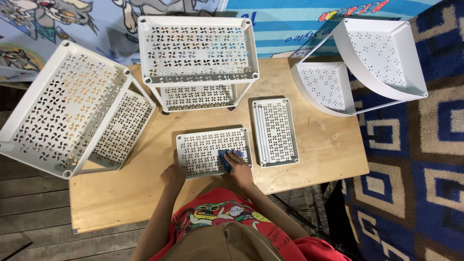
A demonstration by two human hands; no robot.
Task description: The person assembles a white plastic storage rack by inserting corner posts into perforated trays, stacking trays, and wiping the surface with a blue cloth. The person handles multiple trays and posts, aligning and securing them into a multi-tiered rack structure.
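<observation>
At six o'clock on the pale plywood table (309, 159), my left hand (172, 175) steadies the white perforated plastic tray (203, 152) with fingers resting flat on its edge, while my right hand (238, 169) presses a blue cloth (227, 158) on its three o'clock end, fingers closed over the cloth, wiping under way I judge, and the second white perforated tray (275, 131) waits untouched at three o'clock.

signs: cartoon-print banner (53, 29) | far beyond left hand (173, 175), up-left | blue-striped banner (299, 21) with coloured lettering | far beyond right hand (240, 171), behind table
</observation>
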